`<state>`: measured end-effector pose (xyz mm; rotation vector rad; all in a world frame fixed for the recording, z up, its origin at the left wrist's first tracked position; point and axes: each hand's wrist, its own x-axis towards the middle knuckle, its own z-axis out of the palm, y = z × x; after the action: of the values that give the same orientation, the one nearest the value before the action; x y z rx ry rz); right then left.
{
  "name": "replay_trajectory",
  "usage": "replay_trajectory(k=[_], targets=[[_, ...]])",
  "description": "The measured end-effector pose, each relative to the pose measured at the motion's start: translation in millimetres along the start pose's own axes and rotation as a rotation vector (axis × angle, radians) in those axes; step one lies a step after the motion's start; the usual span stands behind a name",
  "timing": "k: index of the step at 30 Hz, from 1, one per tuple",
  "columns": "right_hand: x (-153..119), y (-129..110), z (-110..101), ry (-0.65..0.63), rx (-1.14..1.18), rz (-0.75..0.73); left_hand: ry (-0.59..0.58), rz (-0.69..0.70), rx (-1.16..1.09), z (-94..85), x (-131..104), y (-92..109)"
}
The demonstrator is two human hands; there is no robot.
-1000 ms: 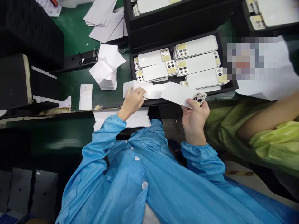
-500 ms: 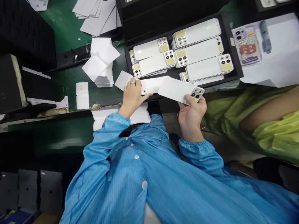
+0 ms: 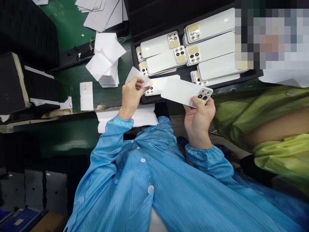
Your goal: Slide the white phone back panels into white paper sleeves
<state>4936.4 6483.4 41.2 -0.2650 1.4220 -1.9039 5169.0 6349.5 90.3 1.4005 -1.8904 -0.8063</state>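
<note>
"At the tabletop's near edge, what are the fingers doing?"

"The left hand point(image 3: 130, 96) has thumb and fingertips pinched together on a thin white slip point(image 3: 134, 74). The right hand point(image 3: 201, 120) grips a white phone back panel point(image 3: 180, 91) by its camera end, thumb on top, the panel's plain end angled toward the left hand."

"And between the hands?"

"A second white panel point(image 3: 166, 83), its lenses and yellow patch just beneath the left fingers. The gripped panel covers part of it; I can't tell what it rests on."

"Farther out?"

"Just beyond, a black tray point(image 3: 185, 72) holds overlapping stacks of similar panels point(image 3: 165, 62). Left of the hands, a twisted stack of white papers point(image 3: 109, 77) stands on the green tabletop point(image 3: 69, 82), with one small white slip lying apart point(image 3: 86, 96). On the right, a neighbour's yellow-green sleeve point(image 3: 280, 154); above that, a blurred-out patch."
</note>
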Motion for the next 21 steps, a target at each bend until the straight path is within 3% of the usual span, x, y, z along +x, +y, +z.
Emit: replay_trajectory(k=[6, 12, 21], targets=[[-10.8, -1.0, 5.6, -0.028, -0.020, -0.029, -0.075, -0.065, -0.017, 15.3, 5.5, 1.7], [-23.6, -0.3, 12.3, 0.022, -0.079, -0.041, -0.223, -0.075, -0.034, 13.9, 4.7, 1.9], [-29.5, -13.9, 10.5, -0.042, -0.231, -0.019, -0.208, -0.025, -0.006, 21.8, -7.7, 8.8]])
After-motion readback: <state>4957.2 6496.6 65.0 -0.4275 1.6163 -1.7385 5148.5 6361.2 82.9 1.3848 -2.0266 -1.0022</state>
